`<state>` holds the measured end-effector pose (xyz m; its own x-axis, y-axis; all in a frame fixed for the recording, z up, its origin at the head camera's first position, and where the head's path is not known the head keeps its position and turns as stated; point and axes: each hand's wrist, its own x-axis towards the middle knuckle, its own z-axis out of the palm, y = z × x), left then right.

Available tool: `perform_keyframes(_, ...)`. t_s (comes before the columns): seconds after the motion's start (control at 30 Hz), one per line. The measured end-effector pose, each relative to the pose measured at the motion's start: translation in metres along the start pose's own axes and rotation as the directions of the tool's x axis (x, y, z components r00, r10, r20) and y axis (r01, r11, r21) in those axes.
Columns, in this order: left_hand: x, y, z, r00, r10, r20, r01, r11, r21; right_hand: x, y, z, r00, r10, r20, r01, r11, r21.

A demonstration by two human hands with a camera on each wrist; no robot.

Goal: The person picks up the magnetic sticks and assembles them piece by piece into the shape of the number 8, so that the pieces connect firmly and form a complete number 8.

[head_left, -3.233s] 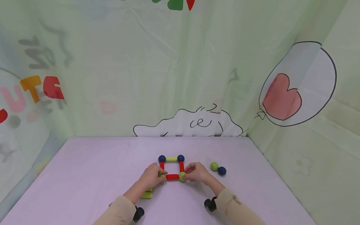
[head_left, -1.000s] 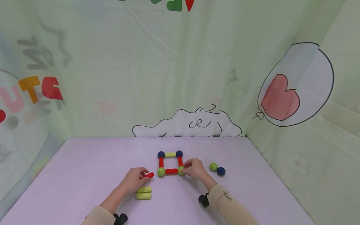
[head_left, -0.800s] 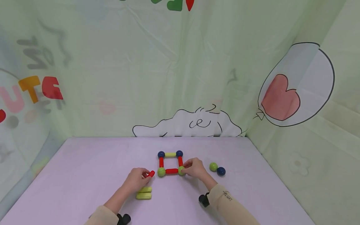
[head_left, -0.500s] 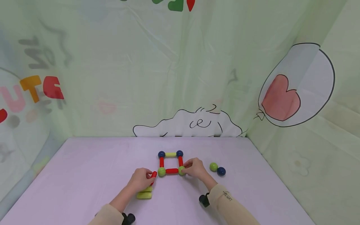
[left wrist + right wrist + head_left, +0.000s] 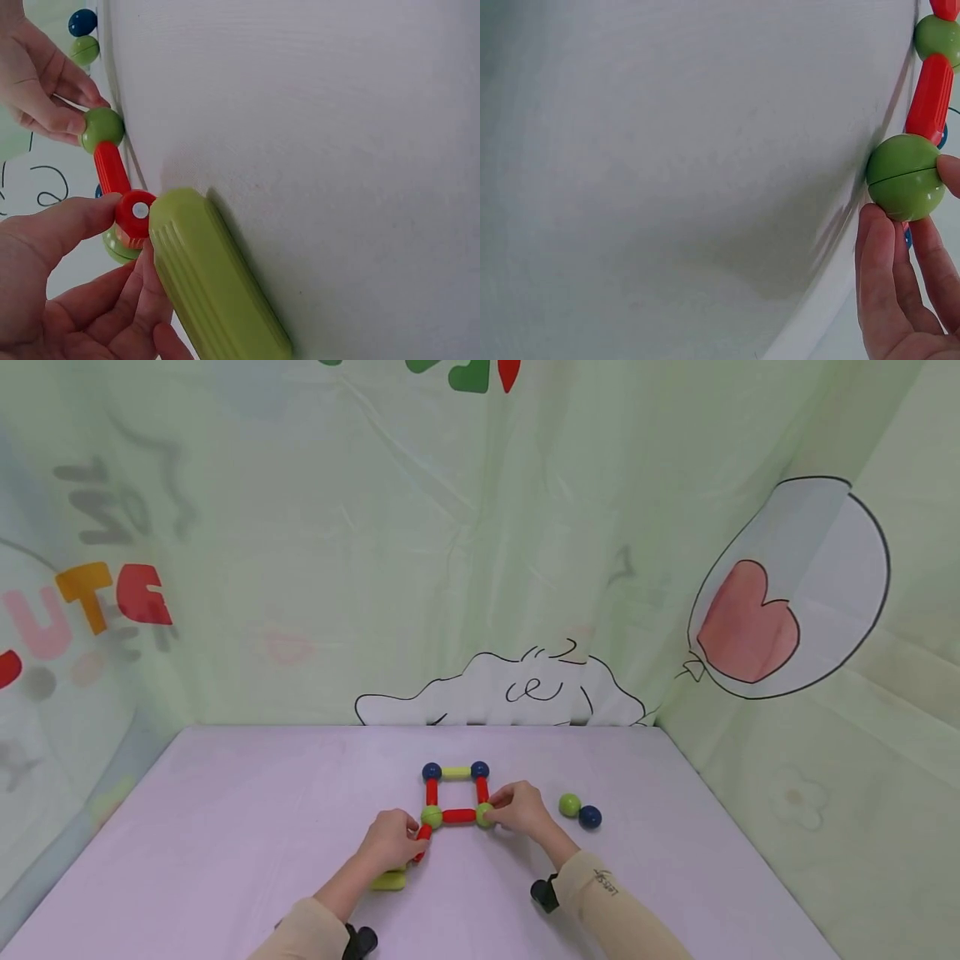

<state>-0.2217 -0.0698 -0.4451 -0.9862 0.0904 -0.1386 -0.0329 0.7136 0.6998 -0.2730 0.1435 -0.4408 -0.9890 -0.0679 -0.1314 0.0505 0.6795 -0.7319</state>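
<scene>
Red stick (image 5: 424, 832) pinched by left hand (image 5: 390, 841), lower centre of frame | just brought against left green ball (image 5: 431, 816) of square (image 5: 459, 816), apparently touching | right green ball (image 5: 483, 815) pinched by right hand (image 5: 521, 810) | square seemingly extended downward

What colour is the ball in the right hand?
Green; the ball shows best in the right wrist view.
</scene>
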Motion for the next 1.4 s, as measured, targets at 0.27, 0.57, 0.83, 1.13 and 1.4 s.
perform_keyframes(0.27,0.0018,0.0052,0.0031,0.999,-0.038,0.005,0.038,0.999,-0.020,0.0006,0.0014,0.0003,1.000,-0.004,-0.004,0.004,1.000,0.004)
perform_keyframes(0.57,0.0018,0.0069,0.0027,0.998,-0.054,0.019,0.055,0.997,-0.050,-0.0002,0.0003,0.0011,1.000,0.013,-0.010,-0.013,1.000,0.025)
perform_keyframes(0.83,0.0038,0.0050,0.0020,0.997,-0.062,0.038,0.064,0.995,-0.074,0.0010,-0.0006,0.0006,1.000,0.031,-0.005,-0.031,0.999,0.026)
perform_keyframes(1.13,0.0041,0.0046,0.0012,0.998,-0.052,0.042,0.055,0.996,-0.076,0.0006,-0.0020,-0.0003,1.000,0.027,0.005,-0.027,0.999,0.017)
perform_keyframes(1.4,0.0036,0.0046,0.0021,0.997,-0.061,0.043,0.064,0.995,-0.080,-0.0006,-0.0033,-0.0026,0.999,0.031,0.023,-0.031,0.999,0.011)
